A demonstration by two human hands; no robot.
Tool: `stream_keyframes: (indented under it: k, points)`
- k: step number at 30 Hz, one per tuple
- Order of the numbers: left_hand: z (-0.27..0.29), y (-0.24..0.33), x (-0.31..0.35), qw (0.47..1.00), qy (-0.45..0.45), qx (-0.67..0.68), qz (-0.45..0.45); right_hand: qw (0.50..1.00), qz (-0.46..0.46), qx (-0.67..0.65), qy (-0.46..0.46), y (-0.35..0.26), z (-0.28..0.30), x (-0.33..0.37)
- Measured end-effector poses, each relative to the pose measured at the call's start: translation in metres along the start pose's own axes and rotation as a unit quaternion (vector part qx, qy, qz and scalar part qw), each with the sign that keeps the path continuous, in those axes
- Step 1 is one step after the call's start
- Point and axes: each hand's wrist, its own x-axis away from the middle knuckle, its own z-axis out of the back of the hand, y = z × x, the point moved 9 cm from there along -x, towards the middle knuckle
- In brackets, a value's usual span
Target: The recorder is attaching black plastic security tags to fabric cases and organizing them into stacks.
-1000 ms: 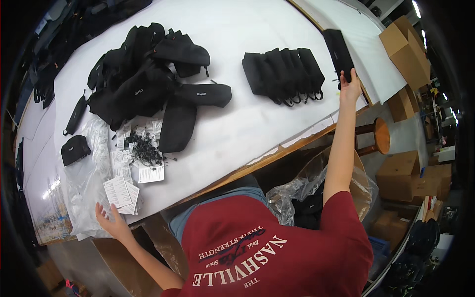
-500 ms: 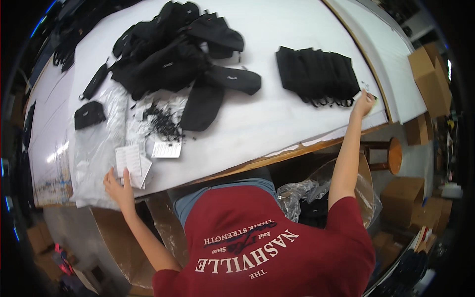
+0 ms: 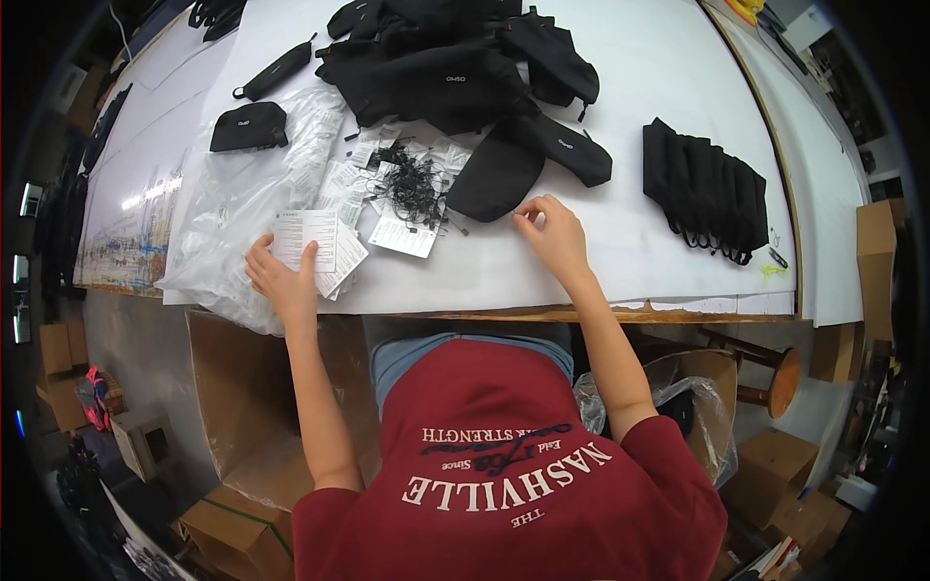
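A stack of white printed cards (image 3: pixel 308 235) is held along its near edge by my left hand (image 3: pixel 281 279), fingers on one side and thumb on the other. My right hand (image 3: pixel 555 237) hovers over the table near a flat black pouch (image 3: pixel 496 172). Its fingers are curled, thumb and forefinger close together; anything between them is too small to make out. A tangle of thin black cords (image 3: pixel 412 186) lies on more white cards (image 3: pixel 402 235) between my hands. Several black pouches stand in a row (image 3: pixel 705 184) at the right.
A heap of black pouches (image 3: pixel 436 82) covers the far middle. Clear plastic bags (image 3: pixel 242 213) lie at the left under a small black pouch (image 3: pixel 249 127). A small black tool (image 3: pixel 778 258) lies near the right edge. A wooden stool (image 3: pixel 783 382) and cardboard boxes stand beyond the table.
My right hand has come left from the right table edge toward the middle, uncovering the small black tool there. My left hand stays at the cards. The view has shifted.
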Motion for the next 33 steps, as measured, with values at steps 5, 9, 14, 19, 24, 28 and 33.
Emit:
stream_keyframes:
  k: [5,9,14,19,24,28,33]
  points:
    - [0.005,-0.007,-0.009,0.998,-0.014,0.06,-0.003,0.998,-0.05,-0.047,0.008,-0.014,0.016,-0.001]
    - [0.007,0.004,-0.008,0.935,-0.096,0.325,0.106,0.999,0.019,0.027,0.042,-0.018,0.003,0.001]
    - [0.018,0.027,0.012,0.856,-0.125,0.479,0.149,0.982,-0.045,-0.176,0.052,-0.017,0.027,0.004]
    - [0.001,0.036,0.04,0.766,-0.176,0.572,0.236,0.905,-0.001,-0.411,0.109,-0.031,0.094,0.014]
    - [-0.017,0.067,0.069,0.693,-0.214,0.633,0.27,0.732,-0.019,-0.668,-0.13,-0.065,0.065,0.026]
    - [-0.032,0.106,0.09,0.682,-0.304,0.633,0.205,0.766,-0.087,-0.622,-0.139,-0.063,0.034,0.034]
    - [-0.043,0.136,0.104,0.664,-0.385,0.622,0.155,0.78,-0.096,-0.6,-0.15,-0.067,0.012,0.045]
